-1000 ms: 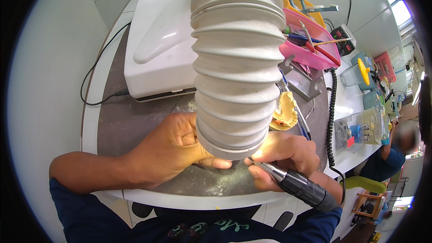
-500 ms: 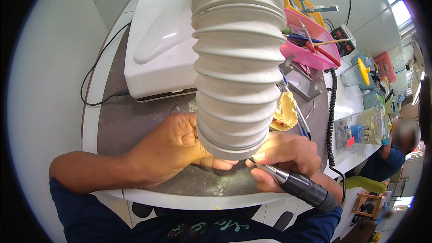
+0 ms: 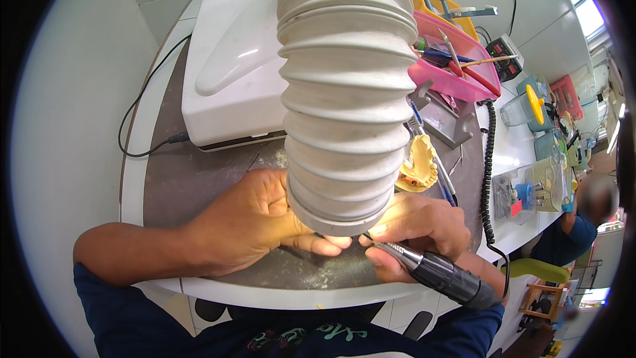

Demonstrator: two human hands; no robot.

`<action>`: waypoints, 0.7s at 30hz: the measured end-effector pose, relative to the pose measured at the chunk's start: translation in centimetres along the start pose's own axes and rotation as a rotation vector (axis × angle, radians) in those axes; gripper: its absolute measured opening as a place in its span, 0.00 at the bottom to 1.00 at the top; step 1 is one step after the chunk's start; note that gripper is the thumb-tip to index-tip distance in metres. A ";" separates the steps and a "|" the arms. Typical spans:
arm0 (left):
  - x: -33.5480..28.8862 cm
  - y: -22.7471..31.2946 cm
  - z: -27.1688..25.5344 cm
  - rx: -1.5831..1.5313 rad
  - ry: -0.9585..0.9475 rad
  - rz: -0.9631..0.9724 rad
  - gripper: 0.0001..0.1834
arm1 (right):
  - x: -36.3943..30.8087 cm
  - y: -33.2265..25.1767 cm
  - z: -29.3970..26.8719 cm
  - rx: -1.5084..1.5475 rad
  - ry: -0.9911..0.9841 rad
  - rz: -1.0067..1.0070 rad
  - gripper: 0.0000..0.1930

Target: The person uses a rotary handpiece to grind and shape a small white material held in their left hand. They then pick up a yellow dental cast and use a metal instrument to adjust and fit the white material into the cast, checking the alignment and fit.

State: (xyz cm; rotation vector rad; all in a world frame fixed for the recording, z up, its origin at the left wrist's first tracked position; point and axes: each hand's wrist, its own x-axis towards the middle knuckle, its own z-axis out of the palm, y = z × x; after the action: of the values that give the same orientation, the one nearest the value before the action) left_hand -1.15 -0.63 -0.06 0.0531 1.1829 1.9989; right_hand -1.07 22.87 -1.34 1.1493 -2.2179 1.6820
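Right fingers point(image 3: 424, 219) pinch the handpiece point(image 3: 450, 279) near its tip, likely for control, just by the hose point(image 3: 348, 106), which, probably set close for suction, hides whether left fingers point(image 3: 310, 244) hold anything.

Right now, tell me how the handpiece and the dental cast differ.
The handpiece is black and silver; the dental cast is pale yellow. The handpiece is long and straight; the cast is a curved arch with teeth. The handpiece is gripped in the right hand; the cast sits beyond that hand. Both show to the right of the ribbed hose.
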 end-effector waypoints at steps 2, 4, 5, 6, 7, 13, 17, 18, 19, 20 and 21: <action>0.0 0.2 0.2 -0.014 -0.005 -0.002 0.16 | -0.5 -0.1 0.0 -0.029 0.021 0.050 0.13; -0.1 0.1 0.3 -0.013 0.006 -0.003 0.16 | -0.1 -0.1 0.0 -0.010 0.002 0.006 0.13; -0.1 0.1 0.3 -0.012 0.012 -0.003 0.16 | 0.1 -0.2 0.0 -0.001 -0.007 -0.016 0.13; -0.1 0.1 0.2 -0.013 0.011 -0.004 0.16 | 0.0 -0.1 0.1 -0.012 0.012 -0.005 0.13; -0.1 0.1 0.2 -0.014 0.011 -0.005 0.16 | -0.2 0.1 0.2 -0.023 0.031 0.005 0.13; 0.0 0.1 0.3 -0.018 0.026 -0.003 0.17 | -0.2 0.1 0.2 0.045 0.040 -0.042 0.12; 0.0 -0.1 0.0 -0.027 0.004 -0.004 0.18 | -0.5 -0.1 0.0 0.023 0.031 0.005 0.13; 0.0 -0.1 0.0 -0.018 0.013 -0.006 0.19 | -0.4 -0.1 0.0 0.021 0.027 -0.001 0.13; 0.0 -0.1 0.0 -0.010 0.021 -0.008 0.19 | -0.2 -0.1 0.1 0.020 0.023 -0.007 0.13; 0.0 -0.1 0.1 -0.001 0.030 -0.010 0.19 | -0.1 -0.1 0.1 0.018 0.019 -0.014 0.13; 0.0 0.0 0.2 -0.004 0.031 -0.004 0.20 | 0.0 -0.1 0.1 0.017 0.009 -0.039 0.13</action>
State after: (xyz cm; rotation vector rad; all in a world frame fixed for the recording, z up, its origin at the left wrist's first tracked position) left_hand -1.04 -0.51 0.03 0.0176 1.1971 2.0052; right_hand -1.02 22.79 -1.31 1.1785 -2.1649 1.6912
